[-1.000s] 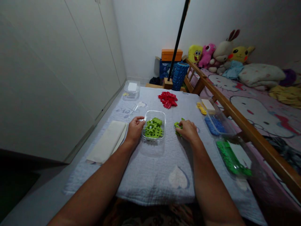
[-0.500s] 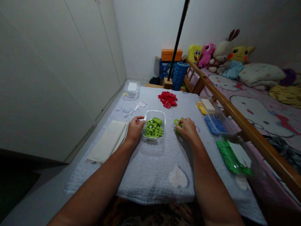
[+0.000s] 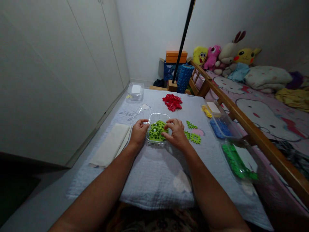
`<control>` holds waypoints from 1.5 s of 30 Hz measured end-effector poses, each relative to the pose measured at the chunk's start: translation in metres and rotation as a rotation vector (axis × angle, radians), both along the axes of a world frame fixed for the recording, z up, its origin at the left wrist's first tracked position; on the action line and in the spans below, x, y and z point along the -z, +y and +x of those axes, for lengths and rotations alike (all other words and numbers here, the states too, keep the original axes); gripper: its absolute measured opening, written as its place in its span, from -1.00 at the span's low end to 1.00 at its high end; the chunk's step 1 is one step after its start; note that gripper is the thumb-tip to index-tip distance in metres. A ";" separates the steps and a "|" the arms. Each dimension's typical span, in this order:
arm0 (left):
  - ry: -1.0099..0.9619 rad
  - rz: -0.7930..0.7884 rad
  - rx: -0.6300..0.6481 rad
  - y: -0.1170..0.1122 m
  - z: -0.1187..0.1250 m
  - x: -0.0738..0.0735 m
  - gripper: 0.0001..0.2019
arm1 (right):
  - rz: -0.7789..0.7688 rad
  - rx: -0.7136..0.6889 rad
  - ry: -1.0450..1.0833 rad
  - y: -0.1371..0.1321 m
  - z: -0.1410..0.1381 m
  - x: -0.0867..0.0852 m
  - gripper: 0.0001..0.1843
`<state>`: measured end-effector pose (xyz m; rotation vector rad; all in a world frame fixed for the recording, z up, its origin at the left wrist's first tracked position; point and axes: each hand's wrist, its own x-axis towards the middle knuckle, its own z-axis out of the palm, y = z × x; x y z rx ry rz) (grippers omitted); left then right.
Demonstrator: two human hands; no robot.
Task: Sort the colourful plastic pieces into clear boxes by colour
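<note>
A clear plastic container (image 3: pixel 157 142) stands in the middle of the table, filled with light-green interlocking plastic pieces (image 3: pixel 156 130). My left hand (image 3: pixel 139 131) grips its left side, thumb and fingers at the rim. Over the right part of the container is my right hand (image 3: pixel 175 132), with thumb and fingers apart above the pieces and no piece visibly held. To the right of that hand, several loose light-green pieces (image 3: pixel 195 138) lie on the cloth.
Red pieces (image 3: pixel 172 102) are heaped at the back. A clear lid (image 3: pixel 142 112) and folded cloth (image 3: pixel 109 145) lie left, with another clear container (image 3: pixel 135 88) behind. Along the right edge are boxes of blue pieces (image 3: pixel 219 128) and green pieces (image 3: pixel 238 162), beside the wooden bed rail (image 3: pixel 231 120).
My right hand has moved left from the loose light-green pieces to the container, and its fingers have parted. Fewer loose pieces lie on the cloth. My left hand has stayed in place.
</note>
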<state>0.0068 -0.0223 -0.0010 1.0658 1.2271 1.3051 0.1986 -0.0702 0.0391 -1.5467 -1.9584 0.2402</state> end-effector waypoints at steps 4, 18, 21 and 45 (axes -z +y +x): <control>-0.005 0.002 0.007 0.000 0.001 0.000 -0.60 | -0.019 0.008 -0.031 -0.001 0.002 0.002 -0.87; 0.003 0.007 0.002 -0.003 0.001 -0.005 -0.62 | -0.219 0.258 -0.192 0.007 0.076 -0.006 -0.81; 0.006 0.008 -0.001 -0.003 0.001 -0.006 -0.62 | -0.387 0.293 -0.355 0.000 0.083 0.000 -0.54; -0.051 -0.012 0.019 -0.006 0.003 -0.009 -0.60 | 0.121 0.087 0.454 0.004 0.025 -0.003 -0.55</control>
